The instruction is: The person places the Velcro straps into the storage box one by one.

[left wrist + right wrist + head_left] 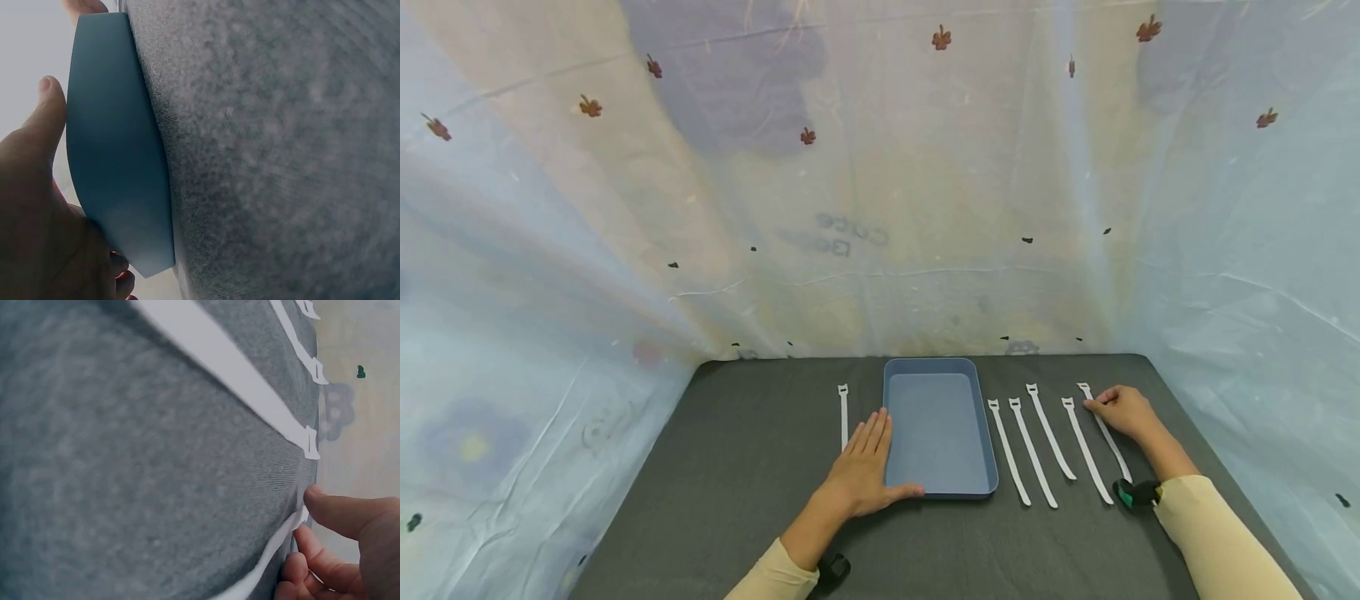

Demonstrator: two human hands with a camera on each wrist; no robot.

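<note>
A shallow blue-grey tray (pixel 936 433) lies on the dark cloth. My left hand (pixel 863 475) is at its front left corner, fingers straight along the left side and thumb at the front rim. In the left wrist view the thumb lies against the blue tray wall (pixel 115 137). Out on the right, my right hand (pixel 1126 410) pinches a white cable strap (pixel 1109 442) near its slotted head, between thumb and fingertips. The right wrist view shows this strap (pixel 259 565) curving up from the cloth to the fingertips.
Several more white straps, such as the nearest one (pixel 1086 450), lie in a row between tray and right hand. Another strap (pixel 843 412) lies left of the tray, partly covered by the left hand. A printed plastic sheet (pixel 895 208) hangs behind the table (pixel 730 467).
</note>
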